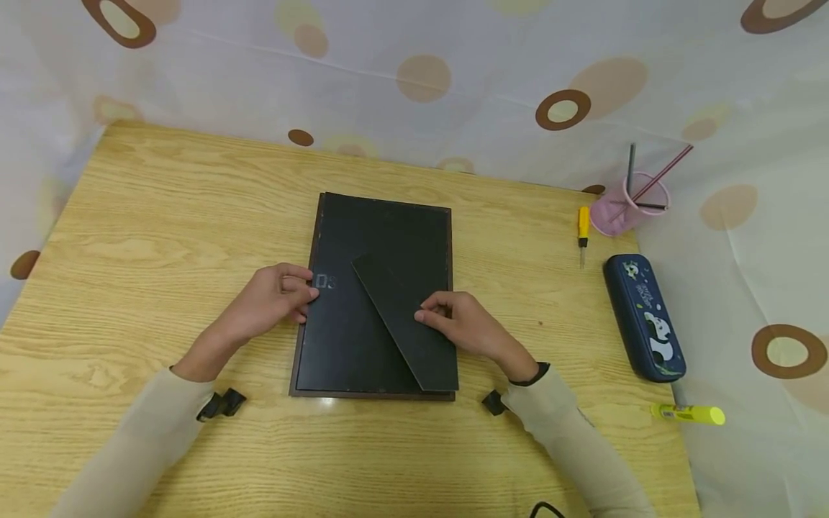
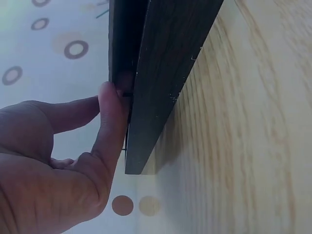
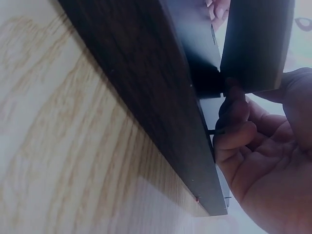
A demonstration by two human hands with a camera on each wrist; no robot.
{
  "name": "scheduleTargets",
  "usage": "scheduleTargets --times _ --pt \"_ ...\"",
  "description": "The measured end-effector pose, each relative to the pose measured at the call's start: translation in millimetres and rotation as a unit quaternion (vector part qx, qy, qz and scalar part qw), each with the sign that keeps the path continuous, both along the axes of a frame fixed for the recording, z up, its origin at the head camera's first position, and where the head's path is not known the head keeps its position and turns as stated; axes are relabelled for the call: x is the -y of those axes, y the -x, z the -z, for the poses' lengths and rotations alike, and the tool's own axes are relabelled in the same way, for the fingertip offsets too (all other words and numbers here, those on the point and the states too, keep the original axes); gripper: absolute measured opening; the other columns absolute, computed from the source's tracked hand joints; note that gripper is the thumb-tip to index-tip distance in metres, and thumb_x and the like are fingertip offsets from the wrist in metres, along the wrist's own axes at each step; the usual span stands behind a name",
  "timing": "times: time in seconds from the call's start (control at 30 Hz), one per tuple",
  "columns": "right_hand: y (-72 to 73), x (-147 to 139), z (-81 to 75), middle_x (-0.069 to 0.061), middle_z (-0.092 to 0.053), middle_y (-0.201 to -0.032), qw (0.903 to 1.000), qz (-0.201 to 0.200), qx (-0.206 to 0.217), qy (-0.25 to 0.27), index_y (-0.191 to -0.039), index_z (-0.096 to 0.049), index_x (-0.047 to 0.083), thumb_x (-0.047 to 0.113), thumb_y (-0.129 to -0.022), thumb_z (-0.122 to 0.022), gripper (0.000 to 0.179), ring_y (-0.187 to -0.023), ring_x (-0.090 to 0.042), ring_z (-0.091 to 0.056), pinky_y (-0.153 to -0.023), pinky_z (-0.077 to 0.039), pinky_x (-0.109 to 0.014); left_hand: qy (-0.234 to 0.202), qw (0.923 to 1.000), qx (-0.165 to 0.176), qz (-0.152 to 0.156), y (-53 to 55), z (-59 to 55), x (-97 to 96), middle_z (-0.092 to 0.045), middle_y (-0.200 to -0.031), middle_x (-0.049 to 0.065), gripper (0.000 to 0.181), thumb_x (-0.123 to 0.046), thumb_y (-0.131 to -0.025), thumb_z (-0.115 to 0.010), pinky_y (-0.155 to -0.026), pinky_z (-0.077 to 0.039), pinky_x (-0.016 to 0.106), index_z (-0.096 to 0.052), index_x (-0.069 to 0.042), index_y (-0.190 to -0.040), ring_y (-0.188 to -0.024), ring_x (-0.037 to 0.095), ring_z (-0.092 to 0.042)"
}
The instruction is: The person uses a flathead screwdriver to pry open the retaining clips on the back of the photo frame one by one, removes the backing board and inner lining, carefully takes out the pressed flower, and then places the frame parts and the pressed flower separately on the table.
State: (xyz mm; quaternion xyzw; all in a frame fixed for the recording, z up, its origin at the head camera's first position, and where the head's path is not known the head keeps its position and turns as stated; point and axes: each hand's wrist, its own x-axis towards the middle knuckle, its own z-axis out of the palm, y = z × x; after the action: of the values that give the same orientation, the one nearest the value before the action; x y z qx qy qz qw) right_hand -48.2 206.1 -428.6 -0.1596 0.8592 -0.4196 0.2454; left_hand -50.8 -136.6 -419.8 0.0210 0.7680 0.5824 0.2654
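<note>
Head view: by the right grip (image 1: 461, 321), the stand (image 1: 409, 329) is pinched; by the left grip (image 1: 268, 298), the frame (image 1: 343, 331) is touched at its edge, whether clasped cannot be told. It is laid back-up on the tabletop (image 1: 168, 244).

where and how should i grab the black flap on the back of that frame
Probably its long right edge, coming from the right: the flap is thin and, in the right wrist view, tilts off the frame, leaving a gap where the right hand has fingers underneath.
</note>
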Motion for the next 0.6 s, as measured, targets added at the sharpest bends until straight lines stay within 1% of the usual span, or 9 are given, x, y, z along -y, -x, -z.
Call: scheduleTargets --times 0.13,0.23,0.33,0.43,0.6 --pt "0.1 1.0 -1.1 0.0 -0.066 -0.08 1.0 0.004 -0.001 0.001 -0.106 -0.074 0.006 0.022 -0.099 -0.065 0.02 -0.064 -0.017 -0.054 -0.058 -0.045 -0.027 0.01 0.9999 -0.014 0.001 1.4 3.6 -1.3 -0.072 -0.106 0.023 0.053 -0.01 -0.1 -0.061 -0.065 -0.058 0.029 -0.04 0.014 -0.141 -0.069 0.018 -0.065" --pt "-0.8 0.8 -1.2 0.001 -0.066 -0.08 1.0 0.004 -0.001 -0.001 -0.105 -0.074 0.006 0.022 -0.099 -0.065 0.019 -0.065 -0.016 -0.054 -0.059 -0.046 -0.027 0.004 0.9998 -0.02 0.004 1.2 8.0 -4.4 -0.073 -0.091 0.018 0.053 -0.01 -0.101 -0.059 -0.058 -0.056 0.03 -0.037 0.012 -0.143 -0.059 0.019 -0.063" --pt "-2.4 0.3 -1.4 0.002 -0.066 -0.081 1.0 0.002 -0.001 -0.004 -0.105 -0.073 0.006 0.021 -0.099 -0.065 0.019 -0.066 -0.015 -0.055 -0.06 -0.047 -0.026 -0.019 0.9997 -0.014 0.002 -1.0 12.7 -7.4 -0.07 -0.077 0.013 0.052 -0.008 -0.102 -0.055 -0.054 -0.054 0.031 -0.032 0.01 -0.145 -0.052 0.019 -0.06" --pt "-2.2 0.6 -2.6 0.001 -0.066 -0.081 0.9999 0.005 -0.01 -0.001 -0.104 -0.073 0.005 0.021 -0.099 -0.065 0.018 -0.066 -0.015 -0.055 -0.06 -0.047 -0.027 -0.039 0.999 -0.02 -0.007 -1.5 15.7 -8.7 -0.068 -0.073 0.011 0.049 -0.006 -0.103 -0.053 -0.052 -0.053 0.032 -0.031 0.009 -0.144 -0.049 0.018 -0.059" --pt "-4.7 3.2 -2.1 0.002 -0.064 -0.08 0.9992 0.015 -0.036 -0.007 -0.104 -0.072 0.006 0.02 -0.098 -0.066 0.017 -0.066 -0.015 -0.055 -0.059 -0.047 -0.027 -0.059 0.9975 -0.033 -0.021 -3.5 19.9 -8.6 -0.067 -0.071 0.013 0.047 -0.005 -0.104 -0.051 -0.05 -0.051 0.03 -0.032 0.008 -0.145 -0.049 0.017 -0.058"
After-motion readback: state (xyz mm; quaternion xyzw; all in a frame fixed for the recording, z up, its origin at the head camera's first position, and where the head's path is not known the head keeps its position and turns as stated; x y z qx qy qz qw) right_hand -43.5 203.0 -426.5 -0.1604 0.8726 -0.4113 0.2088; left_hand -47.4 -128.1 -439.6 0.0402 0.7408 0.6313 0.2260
